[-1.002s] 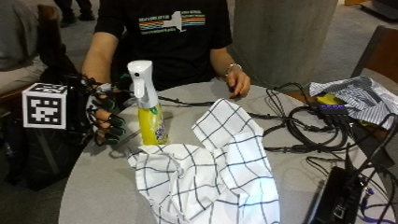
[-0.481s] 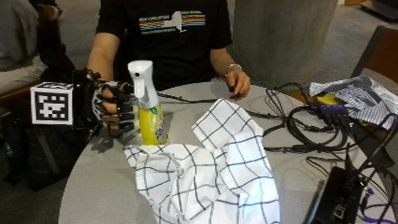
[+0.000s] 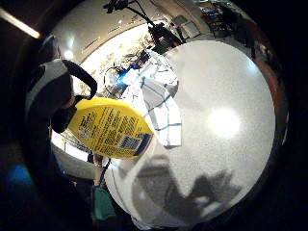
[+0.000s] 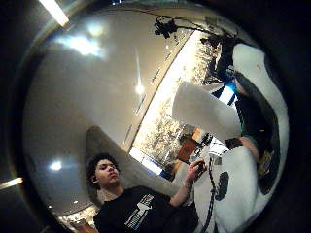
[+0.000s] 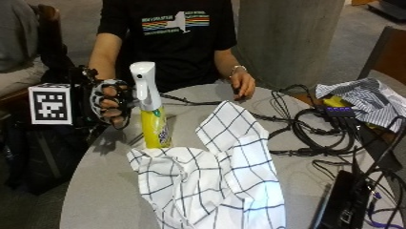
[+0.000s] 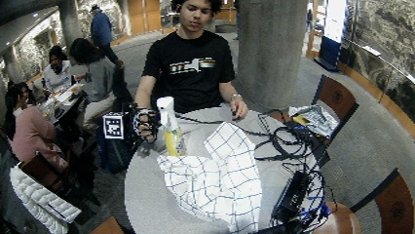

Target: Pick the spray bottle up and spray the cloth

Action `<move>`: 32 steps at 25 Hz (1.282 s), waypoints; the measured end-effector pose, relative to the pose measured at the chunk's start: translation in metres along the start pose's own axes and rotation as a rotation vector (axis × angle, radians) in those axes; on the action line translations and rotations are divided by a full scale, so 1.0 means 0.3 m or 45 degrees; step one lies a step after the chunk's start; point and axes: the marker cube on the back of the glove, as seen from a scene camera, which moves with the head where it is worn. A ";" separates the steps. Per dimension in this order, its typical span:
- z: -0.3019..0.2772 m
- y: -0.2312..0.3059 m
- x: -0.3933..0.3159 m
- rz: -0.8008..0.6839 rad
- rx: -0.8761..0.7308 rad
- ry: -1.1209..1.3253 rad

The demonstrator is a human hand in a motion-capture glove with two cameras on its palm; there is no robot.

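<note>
A yellow spray bottle [image 5: 154, 126] with a white trigger head stands upright on the round grey table [image 5: 101, 191], at the near corner of the white checked cloth [image 5: 216, 176]. My gloved right hand [image 5: 109, 102] hovers just beside the bottle's neck, on the side away from the cloth. Its fingers are half curled and hold nothing. The wide outside view shows the same: hand [image 6: 145, 126] next to the bottle [image 6: 172, 139], cloth [image 6: 214, 180] spread crumpled over the table's middle. The little finger side palm view has the bottle's yellow label [image 3: 110, 127] close by and the cloth [image 3: 161, 106] beyond it.
The person's bare left hand [image 5: 244, 86] rests on the table's far edge. A tangle of black cables [image 5: 317, 129], a black device [image 5: 346, 200] and a striped fabric heap [image 5: 365, 98] crowd the table's right side. A concrete pillar [image 5: 285, 43] stands behind.
My gloved hand has risen and moved right, from beside the table's edge to the bottle's neck. Bottle and cloth have stayed put.
</note>
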 end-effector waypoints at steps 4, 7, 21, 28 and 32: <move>0.009 -0.003 0.000 0.023 -0.001 -0.017; 0.011 0.004 0.000 0.037 -0.021 -0.017; 0.022 0.023 0.005 0.039 -0.136 0.030; 0.060 0.007 0.015 0.116 -0.217 0.077; 0.088 0.000 0.028 0.128 -0.241 0.087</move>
